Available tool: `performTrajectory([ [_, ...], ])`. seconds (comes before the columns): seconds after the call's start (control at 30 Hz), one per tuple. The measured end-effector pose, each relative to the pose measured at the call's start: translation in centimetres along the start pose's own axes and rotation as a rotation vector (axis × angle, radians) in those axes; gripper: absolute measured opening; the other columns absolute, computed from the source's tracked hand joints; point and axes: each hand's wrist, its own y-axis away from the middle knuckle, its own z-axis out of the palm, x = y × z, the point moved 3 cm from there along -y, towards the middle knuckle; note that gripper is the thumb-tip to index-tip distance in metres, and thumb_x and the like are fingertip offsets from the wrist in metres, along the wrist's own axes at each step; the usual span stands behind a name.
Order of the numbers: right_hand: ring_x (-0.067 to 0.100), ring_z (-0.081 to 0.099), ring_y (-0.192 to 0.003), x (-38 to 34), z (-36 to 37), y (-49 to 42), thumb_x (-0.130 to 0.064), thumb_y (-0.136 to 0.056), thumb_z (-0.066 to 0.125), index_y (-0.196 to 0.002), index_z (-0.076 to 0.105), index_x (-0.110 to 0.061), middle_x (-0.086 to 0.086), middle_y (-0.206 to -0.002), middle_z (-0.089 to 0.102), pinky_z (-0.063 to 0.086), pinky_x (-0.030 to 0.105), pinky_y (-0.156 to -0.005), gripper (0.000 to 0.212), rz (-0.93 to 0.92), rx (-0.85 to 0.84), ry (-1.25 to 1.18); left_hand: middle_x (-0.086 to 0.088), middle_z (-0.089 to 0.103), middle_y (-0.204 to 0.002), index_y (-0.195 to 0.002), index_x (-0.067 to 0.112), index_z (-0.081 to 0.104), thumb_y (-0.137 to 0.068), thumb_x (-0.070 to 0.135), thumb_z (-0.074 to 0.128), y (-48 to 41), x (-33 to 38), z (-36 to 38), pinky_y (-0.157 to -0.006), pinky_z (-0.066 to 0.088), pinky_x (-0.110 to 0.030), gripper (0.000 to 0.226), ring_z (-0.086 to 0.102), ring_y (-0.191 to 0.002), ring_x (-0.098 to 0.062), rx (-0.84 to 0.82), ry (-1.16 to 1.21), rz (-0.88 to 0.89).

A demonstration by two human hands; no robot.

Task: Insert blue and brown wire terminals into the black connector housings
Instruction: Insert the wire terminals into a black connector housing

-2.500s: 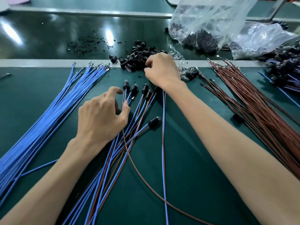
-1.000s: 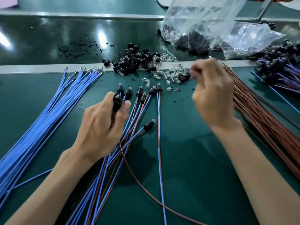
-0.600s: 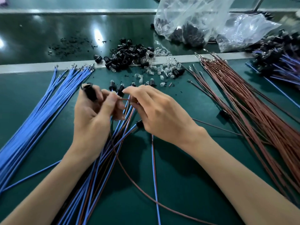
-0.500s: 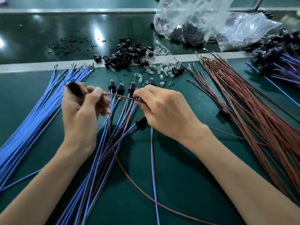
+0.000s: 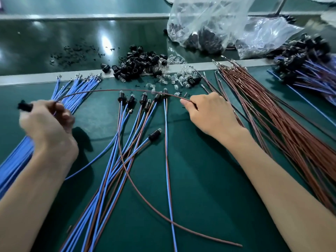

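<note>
— Above the middle of the green mat (image 5: 200,179), what is that thin arc?
— A single brown wire (image 5: 118,90), lifted clear of the surface and strung between the two hands. The right hand (image 5: 212,115) pinches it between thumb and forefinger at its right end. The other end runs into the curled fingers of the left hand (image 5: 45,124).
— And the housing?
— A black connector housing (image 5: 25,106) sticks out of the left hand on its far-left side, gripped there. That hand is blurred, so I cannot tell whether the terminal sits inside it.
— What lies under the arc?
— Finished leads (image 5: 131,101), blue and brown wires paired and capped in black, fanned toward the near edge. Left of them is a bundle of blue wires (image 5: 76,88), and to the right a bundle of brown wires (image 5: 272,115).
— Farther off?
— A heap of loose housings (image 5: 138,64) with clear bulbs (image 5: 180,79) just beside it, then plastic bags (image 5: 209,24), and a stack of assemblies (image 5: 305,59) at far right
</note>
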Motion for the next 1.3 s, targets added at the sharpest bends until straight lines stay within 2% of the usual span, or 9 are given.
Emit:
performTrajectory([
  [0.2,0.037,0.057,-0.065,3.3,-0.9,0.3,-0.039,-0.097,0.047,-0.067,0.04,-0.019,0.007,-0.057,0.048,0.035,0.035,-0.058,0.037,-0.213,-0.071,-0.001,0.015,0.044,-0.044,-0.074,0.019,0.032,-0.085,-0.005,0.037,3.7,0.2,3.2,-0.043,0.029,-0.019,0.027,0.041,-0.045,-0.004,-0.072,-0.163,0.243],
  [0.33,0.031,0.056,-0.079,4.9,-2.0,-2.0,-0.04,-0.097,0.048,-0.077,0.057,-0.01,0.017,-0.079,0.062,0.038,0.034,-0.069,0.036,-0.004,-0.122,0.143,0.014,0.049,-0.05,-0.076,0.021,0.035,-0.082,0.0,0.042,4.6,0.1,3.5,-0.043,0.032,-0.019,0.023,0.041,-0.045,-0.004,-0.216,-0.302,0.32],
  [0.43,0.006,0.045,-0.052,2.6,-2.1,-2.7,-0.031,-0.095,0.054,-0.068,0.06,-0.013,-0.008,-0.052,0.049,0.033,0.019,-0.053,0.033,0.164,-0.174,-0.466,0.007,0.045,-0.063,-0.077,0.023,0.036,-0.08,0.003,0.043,5.1,0.1,3.7,-0.046,0.032,-0.022,0.021,0.041,-0.05,-0.008,-0.271,-0.346,0.367],
  [0.57,0.004,0.027,-0.045,-2.8,-0.3,-0.9,-0.026,-0.1,0.039,-0.064,0.056,-0.015,-0.007,-0.056,0.037,0.027,0.014,-0.04,0.041,0.133,-0.646,-1.586,0.002,0.052,-0.071,-0.088,0.015,0.035,-0.089,0.019,0.037,5.2,0.5,3.7,-0.047,0.036,-0.023,0.004,0.046,-0.052,-0.011,-0.268,-0.261,0.341],
  [0.73,0.009,0.044,-0.064,-3.1,-0.2,-0.6,-0.044,-0.099,0.028,-0.074,0.065,-0.018,-0.003,-0.07,0.054,0.042,0.021,-0.059,0.051,0.124,-0.505,-2.301,0.006,0.065,-0.083,-0.087,0.02,0.035,-0.1,0.035,0.023,5.5,0.5,3.7,-0.053,0.042,-0.025,0.023,0.057,-0.053,-0.01,-0.312,-0.28,0.431],
  [0.83,0.009,0.043,-0.067,-1.8,-0.3,-1.0,-0.046,-0.101,0.022,-0.083,0.071,-0.024,-0.005,-0.074,0.056,0.03,0.026,-0.062,0.056,0.105,-0.346,-2.237,0.009,0.059,-0.091,-0.092,0.022,0.042,-0.102,0.038,0.029,6.9,0.7,4.4,-0.055,0.042,-0.027,0.023,0.057,-0.06,-0.01,-0.494,-0.456,0.709],
  [0.97,0.008,0.051,-0.056,-2.5,-0.7,-0.8,-0.04,-0.101,0.018,-0.086,0.07,-0.016,0.001,-0.068,0.06,0.042,0.017,-0.052,0.059,0.02,-0.374,-2.135,-0.005,0.053,-0.096,-0.097,0.0,0.063,-0.1,0.03,0.045,8.8,-0.1,5.1,-0.058,0.047,-0.034,0.036,0.05,-0.072,-0.018,-0.76,-0.972,1.077],
  [1.17,0.01,0.062,-0.067,-4.3,0.3,0.6,-0.001,-0.095,0.045,-0.089,0.059,-0.006,0.005,-0.08,0.065,0.053,0.017,-0.069,0.016,0.007,-0.323,-1.81,-0.009,0.067,-0.093,-0.112,-0.002,0.066,-0.093,0.023,0.05,9.6,-0.7,5.6,-0.078,0.047,-0.027,0.035,0.055,-0.084,-0.015,-0.956,-1.106,1.107],
  [1.3,0.009,0.067,-0.066,-5.2,0.7,1.1,0.003,-0.093,0.051,-0.087,0.06,-0.008,0.007,-0.079,0.066,0.052,0.016,-0.063,0.015,-0.009,-0.244,-1.528,-0.004,0.069,-0.093,-0.105,0.001,0.066,-0.091,0.028,0.052,9.6,-0.9,5.6,-0.074,0.048,-0.028,0.033,0.057,-0.082,-0.014,-0.908,-1.099,0.991],
])
